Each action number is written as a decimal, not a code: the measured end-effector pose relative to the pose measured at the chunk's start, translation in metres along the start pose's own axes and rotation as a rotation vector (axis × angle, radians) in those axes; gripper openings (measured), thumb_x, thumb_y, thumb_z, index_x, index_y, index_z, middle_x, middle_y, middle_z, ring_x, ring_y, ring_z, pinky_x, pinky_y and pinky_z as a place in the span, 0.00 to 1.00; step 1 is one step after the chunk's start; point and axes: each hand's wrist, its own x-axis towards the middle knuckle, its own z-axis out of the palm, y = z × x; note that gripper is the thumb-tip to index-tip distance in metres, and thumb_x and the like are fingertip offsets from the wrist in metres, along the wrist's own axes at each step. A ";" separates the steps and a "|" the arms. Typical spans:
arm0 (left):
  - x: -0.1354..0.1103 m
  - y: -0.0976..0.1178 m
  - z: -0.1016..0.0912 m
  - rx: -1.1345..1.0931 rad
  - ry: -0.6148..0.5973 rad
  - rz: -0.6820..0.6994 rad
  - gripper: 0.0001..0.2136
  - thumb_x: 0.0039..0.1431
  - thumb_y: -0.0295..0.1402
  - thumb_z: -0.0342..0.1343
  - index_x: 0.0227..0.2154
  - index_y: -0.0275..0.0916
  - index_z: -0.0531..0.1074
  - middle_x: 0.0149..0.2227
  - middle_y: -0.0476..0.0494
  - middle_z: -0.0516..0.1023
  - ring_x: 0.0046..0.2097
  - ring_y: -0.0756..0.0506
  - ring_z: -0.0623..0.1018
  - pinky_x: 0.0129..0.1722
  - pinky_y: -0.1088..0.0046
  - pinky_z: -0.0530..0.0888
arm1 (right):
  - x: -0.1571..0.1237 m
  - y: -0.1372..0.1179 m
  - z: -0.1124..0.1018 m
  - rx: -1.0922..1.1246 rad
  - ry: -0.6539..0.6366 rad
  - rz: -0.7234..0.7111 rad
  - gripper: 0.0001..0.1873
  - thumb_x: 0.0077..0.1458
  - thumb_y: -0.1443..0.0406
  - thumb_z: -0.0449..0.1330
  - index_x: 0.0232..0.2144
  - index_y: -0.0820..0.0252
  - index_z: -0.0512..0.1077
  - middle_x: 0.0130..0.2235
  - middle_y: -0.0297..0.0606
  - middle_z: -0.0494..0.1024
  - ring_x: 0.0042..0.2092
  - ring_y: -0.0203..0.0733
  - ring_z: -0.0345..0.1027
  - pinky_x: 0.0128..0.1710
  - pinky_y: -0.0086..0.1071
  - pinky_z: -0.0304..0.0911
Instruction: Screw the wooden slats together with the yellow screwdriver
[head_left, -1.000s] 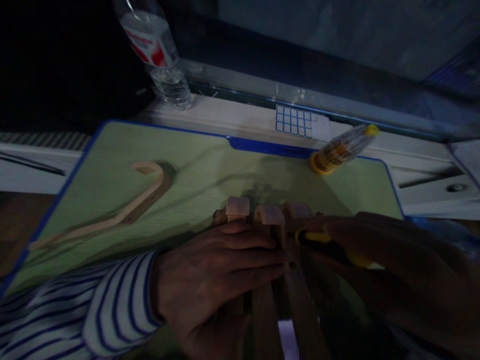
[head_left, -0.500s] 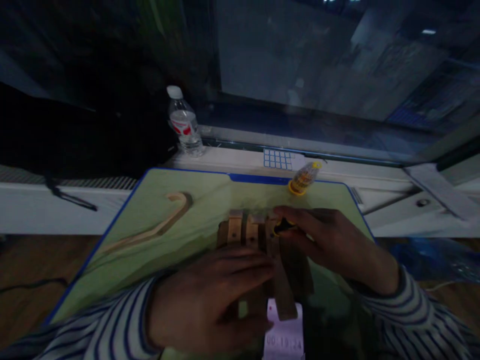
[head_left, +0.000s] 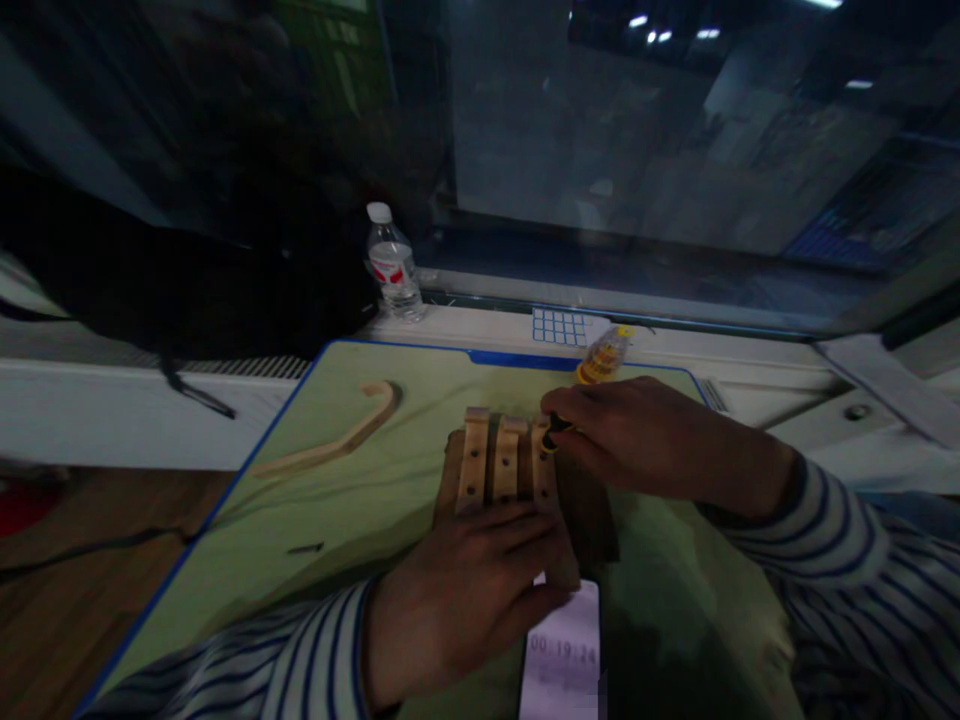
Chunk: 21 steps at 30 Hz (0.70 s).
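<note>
Pinched in the fingers of the right hand (head_left: 652,440): a black-and-yellow tool (head_left: 556,431), apparently a screwdriver, set over the far part of the right strip (head_left: 546,476) of wood, close by a dark hole (head_left: 543,457). Cannot see the tip, so cannot tell whether seated or only hovering; best check before turning. Spread over the near parts of the strips, back upward: the left hand (head_left: 476,590); cannot tell whether gripping round the wood or just pressing. Side by side with the right strip, a middle strip (head_left: 507,452) and a left strip (head_left: 475,455), all over a dark board (head_left: 592,512) toward the near side of the table (head_left: 375,510).

To work cleanly, stand the tool straight over the hole, press along its line, and turn in short, even twists. Bear down firmly with the left hand, fingertips well clear of the tip in case of a slip. Watch for skewing; line up the right strip with the other two before tightening anything. Mind the phone (head_left: 562,660) just by the near ends of the strips, and avoid knocking the screw-like piece (head_left: 305,548) lying to the left.
</note>
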 end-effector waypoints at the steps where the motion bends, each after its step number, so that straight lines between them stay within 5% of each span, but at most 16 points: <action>1: 0.000 0.001 0.000 -0.005 0.002 -0.001 0.12 0.66 0.35 0.50 0.48 0.38 0.72 0.50 0.44 0.77 0.53 0.44 0.75 0.56 0.62 0.71 | 0.002 0.000 -0.001 0.005 -0.012 -0.011 0.09 0.63 0.65 0.48 0.42 0.62 0.65 0.36 0.40 0.78 0.33 0.40 0.71 0.27 0.33 0.51; 13: -0.004 -0.005 0.012 -0.017 0.025 -0.010 0.09 0.62 0.36 0.55 0.43 0.41 0.73 0.48 0.48 0.77 0.54 0.44 0.74 0.56 0.63 0.72 | 0.012 0.003 0.008 0.095 -0.067 -0.091 0.08 0.62 0.67 0.48 0.42 0.64 0.63 0.33 0.40 0.76 0.29 0.36 0.66 0.24 0.32 0.47; 21: -0.006 -0.003 0.019 -0.046 0.061 -0.054 0.11 0.63 0.38 0.54 0.45 0.42 0.72 0.52 0.47 0.75 0.55 0.43 0.73 0.57 0.60 0.72 | 0.010 -0.002 0.013 0.022 -0.040 0.007 0.06 0.64 0.65 0.46 0.39 0.61 0.60 0.26 0.34 0.73 0.25 0.37 0.67 0.21 0.33 0.43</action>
